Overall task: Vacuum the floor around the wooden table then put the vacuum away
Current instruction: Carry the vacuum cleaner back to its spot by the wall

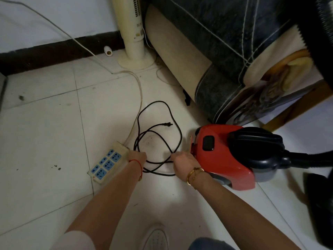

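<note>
A red and black canister vacuum (227, 154) sits on the white tiled floor at the right. Its black power cord (162, 134) lies in loose loops in front of it, the plug (167, 124) unplugged and lying free. My left hand (137, 156) grips the cord loops beside a cream power strip (108, 162) with blue sockets. My right hand (183, 162) grips the cord close to the vacuum's rear. The black ribbed hose (317, 24) runs up along the right edge of the view.
A sofa (216, 51) with a dark cover stands behind the vacuum. A cream tower fan (135, 38) stands in the corner by the wall. The power strip's pale cable (138, 91) curves across the tiles. My shoe (156, 237) shows at the bottom.
</note>
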`<state>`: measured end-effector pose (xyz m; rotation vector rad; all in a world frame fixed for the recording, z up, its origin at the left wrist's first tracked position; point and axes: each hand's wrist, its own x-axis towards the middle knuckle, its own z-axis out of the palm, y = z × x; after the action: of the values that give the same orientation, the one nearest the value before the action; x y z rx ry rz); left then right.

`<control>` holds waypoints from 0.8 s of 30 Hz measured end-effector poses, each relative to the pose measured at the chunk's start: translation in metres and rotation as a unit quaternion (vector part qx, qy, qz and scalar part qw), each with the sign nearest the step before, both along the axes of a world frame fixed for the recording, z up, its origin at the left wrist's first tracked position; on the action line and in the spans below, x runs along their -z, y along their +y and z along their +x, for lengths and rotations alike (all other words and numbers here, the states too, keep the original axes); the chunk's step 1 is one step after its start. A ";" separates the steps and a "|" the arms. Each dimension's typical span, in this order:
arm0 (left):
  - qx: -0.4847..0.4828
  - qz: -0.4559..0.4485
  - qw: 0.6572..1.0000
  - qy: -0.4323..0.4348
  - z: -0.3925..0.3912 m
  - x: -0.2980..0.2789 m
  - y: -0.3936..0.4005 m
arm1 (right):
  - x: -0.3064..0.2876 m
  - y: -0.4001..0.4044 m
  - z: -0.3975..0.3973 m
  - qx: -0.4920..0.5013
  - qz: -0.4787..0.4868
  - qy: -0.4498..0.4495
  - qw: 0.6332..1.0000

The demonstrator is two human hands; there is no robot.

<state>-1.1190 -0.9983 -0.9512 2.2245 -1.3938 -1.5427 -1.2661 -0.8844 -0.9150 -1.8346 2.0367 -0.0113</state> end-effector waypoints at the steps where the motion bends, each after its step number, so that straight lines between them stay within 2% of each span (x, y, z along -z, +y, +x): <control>1: -0.009 -0.007 1.000 -0.019 0.000 0.005 0.001 | 0.003 -0.002 0.001 -0.004 -0.002 0.002 1.000; 6: -0.037 -0.059 0.997 -0.040 -0.007 0.011 0.000 | 0.015 -0.014 0.003 -0.032 -0.011 0.006 0.999; 10: -0.045 -0.052 0.996 -0.063 -0.019 0.018 -0.010 | 0.019 -0.017 0.002 -0.050 -0.027 0.015 0.998; 14: -0.037 -0.039 0.995 -0.078 -0.026 0.023 -0.012 | 0.016 -0.019 -0.005 -0.039 -0.042 -0.012 0.998; 17: -0.025 -0.068 0.994 -0.076 -0.026 0.017 -0.013 | 0.009 -0.022 -0.012 -0.022 -0.061 -0.028 0.998; 20: -0.049 -0.110 0.993 -0.012 -0.026 0.007 -0.018 | -0.004 -0.024 -0.019 0.004 -0.088 -0.055 0.995; 24: -0.062 -0.117 0.978 0.162 -0.030 -0.027 -0.022 | -0.028 -0.022 -0.030 0.060 -0.145 -0.072 0.985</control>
<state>-1.1485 -1.0200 -0.9245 1.7935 -1.2410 -1.5235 -1.2958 -0.9069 -0.8873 -1.8089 2.1275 -0.4859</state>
